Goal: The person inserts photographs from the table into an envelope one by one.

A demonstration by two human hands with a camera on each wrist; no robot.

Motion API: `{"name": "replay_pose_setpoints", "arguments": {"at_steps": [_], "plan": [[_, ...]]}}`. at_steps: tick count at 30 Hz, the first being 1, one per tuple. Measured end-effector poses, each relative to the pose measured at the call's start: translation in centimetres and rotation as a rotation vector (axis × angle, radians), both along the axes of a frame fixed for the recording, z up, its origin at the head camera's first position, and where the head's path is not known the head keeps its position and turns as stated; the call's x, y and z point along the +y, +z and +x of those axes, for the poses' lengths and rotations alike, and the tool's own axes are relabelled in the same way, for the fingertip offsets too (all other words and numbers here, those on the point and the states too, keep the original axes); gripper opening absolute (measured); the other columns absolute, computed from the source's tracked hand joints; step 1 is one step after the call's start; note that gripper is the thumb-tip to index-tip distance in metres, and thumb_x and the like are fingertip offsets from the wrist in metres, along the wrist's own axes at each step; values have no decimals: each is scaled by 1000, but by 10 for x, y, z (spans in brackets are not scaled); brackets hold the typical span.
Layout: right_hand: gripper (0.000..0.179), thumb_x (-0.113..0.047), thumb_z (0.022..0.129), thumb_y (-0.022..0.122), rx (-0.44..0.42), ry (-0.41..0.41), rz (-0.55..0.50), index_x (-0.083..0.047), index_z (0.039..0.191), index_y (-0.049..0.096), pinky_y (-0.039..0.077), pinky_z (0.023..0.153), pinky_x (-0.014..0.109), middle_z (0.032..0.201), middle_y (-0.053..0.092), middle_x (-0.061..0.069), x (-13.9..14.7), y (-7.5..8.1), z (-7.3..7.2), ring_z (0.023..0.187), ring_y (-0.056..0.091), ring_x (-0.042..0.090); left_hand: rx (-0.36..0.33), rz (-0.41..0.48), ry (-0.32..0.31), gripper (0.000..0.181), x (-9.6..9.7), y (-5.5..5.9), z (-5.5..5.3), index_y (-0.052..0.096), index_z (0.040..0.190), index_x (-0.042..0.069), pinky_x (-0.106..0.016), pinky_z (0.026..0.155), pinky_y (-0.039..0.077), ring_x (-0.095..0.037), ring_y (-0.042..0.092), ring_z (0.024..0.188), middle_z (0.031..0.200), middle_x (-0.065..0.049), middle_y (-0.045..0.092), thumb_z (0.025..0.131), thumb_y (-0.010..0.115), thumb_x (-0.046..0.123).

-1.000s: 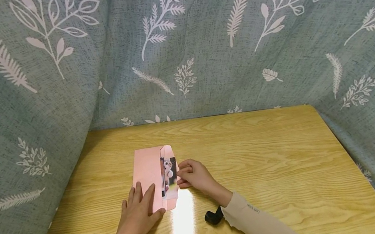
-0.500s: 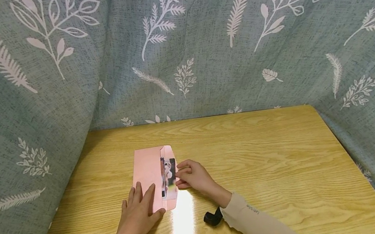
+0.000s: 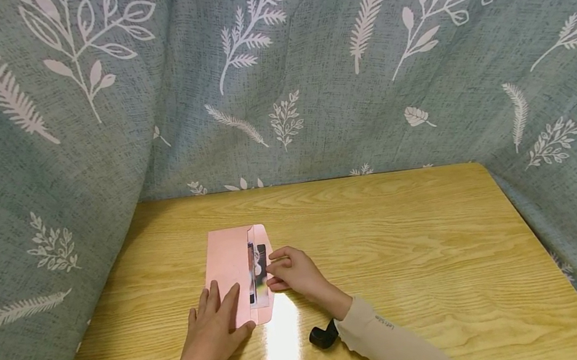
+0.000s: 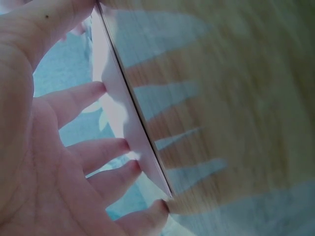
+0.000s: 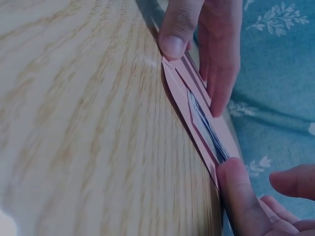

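Pushed photo (image 3: 259, 273) deeper into pink envelope (image 3: 230, 269) on worktop (image 3: 398, 238). Right hand (image 3: 292, 273) fingers pinching photo edge. Left hand (image 3: 214, 328) flat, fingers released, pressing envelope's near end.

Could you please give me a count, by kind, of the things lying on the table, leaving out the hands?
Flat pink paper envelopes: 1
Glossy printed photo cards, partly inside the envelope: 1
Total: 2

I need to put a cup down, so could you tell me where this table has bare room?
The table is bare right of the right hand to the curtain. Crowded: the pink envelope, pressed by the left hand.
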State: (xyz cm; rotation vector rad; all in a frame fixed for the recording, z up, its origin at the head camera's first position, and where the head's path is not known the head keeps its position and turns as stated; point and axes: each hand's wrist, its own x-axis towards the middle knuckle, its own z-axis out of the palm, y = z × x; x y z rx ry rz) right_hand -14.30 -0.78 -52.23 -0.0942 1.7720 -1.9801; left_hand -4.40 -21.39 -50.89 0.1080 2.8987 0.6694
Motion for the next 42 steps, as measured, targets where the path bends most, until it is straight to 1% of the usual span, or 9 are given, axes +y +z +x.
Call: {"name": "replay_pose_setpoints", "arguments": {"at_steps": [2,9,12,17,23,32,38,42], "plan": [[30,4,99,56,-1,-2,-3,12,128,51,60,74,38,102,68,26,-2,0,0,80,73,35,3,3,-1,80,0,-1,0,41,154,12,-76,108,12,-54,12,145,158,-35,17,89,75,42],[32,3,99,57,9,7,1,13,129,51,60,74,41,104,68,28,-7,-2,-2,84,72,40,-4,2,-3,79,-1,0,0,40,154,12,-76,108,11,-53,12,145,158,-35,16,89,74,43],[30,4,99,57,2,5,4,12,128,52,60,74,38,104,68,26,-10,-3,-3,83,72,37,2,-5,-8,79,-1,1,0,40,154,12,-76,107,12,-53,12,145,158,-35,17,90,74,44],[29,3,99,57,-6,1,5,11,126,53,60,73,37,103,69,24,-14,-3,-4,82,73,35,11,-8,-11,79,-1,0,1,41,154,12,-76,107,14,-53,13,145,157,-35,18,90,74,43],[28,3,98,58,3,-4,7,11,125,54,60,72,38,101,70,22,-18,-2,-3,81,73,35,14,-2,-9,79,0,1,1,41,154,12,-77,107,13,-53,13,145,157,-35,18,90,74,43],[27,3,97,59,11,-13,16,11,122,55,61,72,39,99,70,24,-26,-2,-3,82,72,37,2,-5,-7,79,0,1,0,41,154,12,-77,107,13,-53,12,145,158,-35,17,89,75,42],[27,1,98,59,27,-8,52,8,123,56,61,71,37,100,70,19,-28,1,0,79,72,31,1,28,-5,80,0,1,1,40,154,11,-78,106,10,-54,10,145,158,-36,15,89,75,41],[26,2,97,59,37,-15,61,8,122,57,61,70,37,98,70,19,-29,1,3,78,72,29,-2,29,-9,79,0,2,1,40,154,11,-78,106,9,-54,10,145,157,-36,15,89,75,41]]}}
